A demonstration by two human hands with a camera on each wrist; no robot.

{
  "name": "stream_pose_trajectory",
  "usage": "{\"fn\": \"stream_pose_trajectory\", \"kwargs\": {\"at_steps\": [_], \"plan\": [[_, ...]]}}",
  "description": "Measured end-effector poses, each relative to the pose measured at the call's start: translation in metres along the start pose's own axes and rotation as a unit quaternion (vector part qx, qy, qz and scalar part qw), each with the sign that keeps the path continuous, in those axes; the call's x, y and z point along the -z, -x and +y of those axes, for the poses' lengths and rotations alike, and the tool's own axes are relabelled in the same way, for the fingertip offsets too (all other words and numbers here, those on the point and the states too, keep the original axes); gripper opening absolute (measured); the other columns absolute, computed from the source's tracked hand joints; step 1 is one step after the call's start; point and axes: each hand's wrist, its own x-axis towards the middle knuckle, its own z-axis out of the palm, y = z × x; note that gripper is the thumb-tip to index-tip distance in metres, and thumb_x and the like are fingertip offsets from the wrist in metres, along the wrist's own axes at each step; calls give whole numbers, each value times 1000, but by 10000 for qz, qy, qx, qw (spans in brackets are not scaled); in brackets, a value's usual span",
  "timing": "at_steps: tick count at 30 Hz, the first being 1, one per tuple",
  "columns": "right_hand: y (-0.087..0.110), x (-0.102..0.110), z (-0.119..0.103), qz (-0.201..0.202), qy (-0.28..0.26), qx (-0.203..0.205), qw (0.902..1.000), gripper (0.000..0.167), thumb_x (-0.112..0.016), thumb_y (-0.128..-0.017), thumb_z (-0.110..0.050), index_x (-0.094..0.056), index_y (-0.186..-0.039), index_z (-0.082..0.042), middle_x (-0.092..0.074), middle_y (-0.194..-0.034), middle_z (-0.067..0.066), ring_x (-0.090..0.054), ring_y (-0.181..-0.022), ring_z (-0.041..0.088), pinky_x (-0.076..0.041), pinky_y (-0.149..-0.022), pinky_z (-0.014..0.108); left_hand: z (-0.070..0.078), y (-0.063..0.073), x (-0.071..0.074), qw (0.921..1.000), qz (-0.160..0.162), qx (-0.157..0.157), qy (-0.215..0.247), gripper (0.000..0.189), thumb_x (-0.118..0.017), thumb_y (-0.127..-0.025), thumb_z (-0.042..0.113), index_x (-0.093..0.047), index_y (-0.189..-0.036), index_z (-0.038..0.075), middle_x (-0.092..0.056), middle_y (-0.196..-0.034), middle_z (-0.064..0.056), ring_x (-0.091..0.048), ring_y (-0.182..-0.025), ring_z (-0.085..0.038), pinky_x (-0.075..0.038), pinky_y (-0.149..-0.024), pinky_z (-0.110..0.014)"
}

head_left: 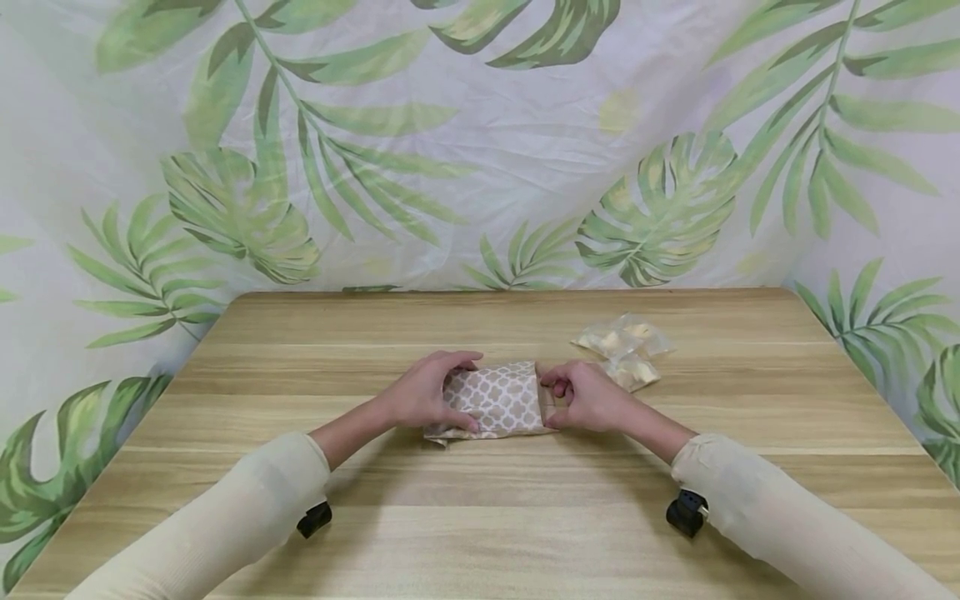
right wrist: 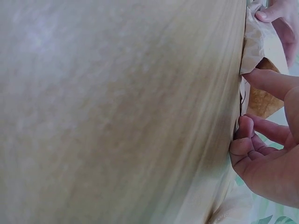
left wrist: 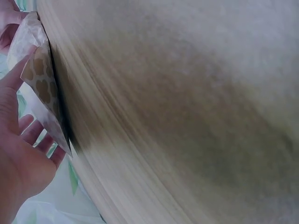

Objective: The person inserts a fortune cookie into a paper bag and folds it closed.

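Observation:
A tan paper bag (head_left: 495, 400) with a white lattice pattern lies flat on the wooden table, its mouth facing right. My left hand (head_left: 423, 392) holds the bag's left end, thumb on the near side and fingers along the far side. In the left wrist view that thumb presses the patterned paper (left wrist: 39, 77). At the mouth, my right hand (head_left: 596, 398) grips the rim, with the thumb at the near corner and curled fingers farther back. The right wrist view shows the bag's plain brown inside (right wrist: 264, 98) between thumb and fingers.
Clear plastic packets with pale yellow pieces lie behind the right hand: one packet (head_left: 624, 335) farther back, another packet (head_left: 633, 371) partly hidden by the hand. The wooden table (head_left: 480, 533) ends at a leaf-printed cloth (head_left: 510, 167) behind.

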Motion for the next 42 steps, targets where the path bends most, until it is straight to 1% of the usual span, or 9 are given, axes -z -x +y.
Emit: {"fn": "stream_pose_trajectory", "kwargs": {"at_steps": [10, 15, 19, 26, 33, 39, 42], "plan": [[1, -1, 1, 28, -44, -6, 10000, 51, -89, -74, -4, -68, -117, 13, -63, -87, 7, -53, -71, 11, -47, -66, 24, 4, 2, 2, 9997, 75, 147, 155, 97, -98, -70, 33, -51, -149, 1, -65, -134, -13, -55, -122, -31, -46, -106, -50], [2, -1, 1, 41, -118, -21, 9999, 50, -89, -75, -4, -67, -117, 13, -62, -87, 7, -52, -70, 11, -46, -65, 24, 5, 4, 2, 9996, 129, 154, 174, 97, -98, -70, 34, -52, -149, 2, -65, -132, -12, -55, -120, -29, -47, -105, -49], [3, -1, 2, 85, -174, 0, 9998, 49, -88, -76, -4, -67, -117, 13, -63, -87, 7, -53, -70, 11, -47, -65, 24, 6, 4, 2, 9997, 147, 137, 166, 97, -98, -69, 34, -53, -148, 3, -64, -131, -11, -56, -119, -28, -47, -104, -48], [6, 2, 0, 187, -261, 6, 9995, 49, -88, -77, -5, -66, -118, 13, -66, -90, 10, -59, -73, 13, -51, -67, 24, 5, 5, 3, 9997, 220, 67, 32, 96, -99, -68, 34, -54, -147, 2, -65, -130, -11, -57, -116, -28, -49, -101, -48], [10, 5, -1, 209, -360, -29, 9991, 51, -88, -79, -5, -66, -122, 12, -66, -92, 10, -60, -75, 14, -53, -70, 25, 3, 5, 3, 9996, 272, -27, -67, 94, -99, -67, 32, -56, -145, 2, -65, -127, -11, -57, -112, -26, -50, -98, -46], [12, 13, -4, 313, -553, -3, 9980, 58, -91, -78, -8, -63, -124, 14, -66, -95, 14, -63, -78, 15, -55, -72, 26, 3, 6, 3, 9996, 281, -41, -94, 92, -99, -68, 31, -57, -145, 2, -65, -131, -12, -58, -113, -26, -50, -99, -47], [14, 18, -3, 339, -562, -70, 9978, 57, -90, -79, -8, -63, -125, 13, -66, -97, 16, -64, -80, 15, -56, -74, 28, 3, 6, 4, 9996, 267, -29, -104, 92, -99, -68, 31, -58, -144, 2, -65, -133, -12, -58, -114, -27, -50, -99, -47]]}}
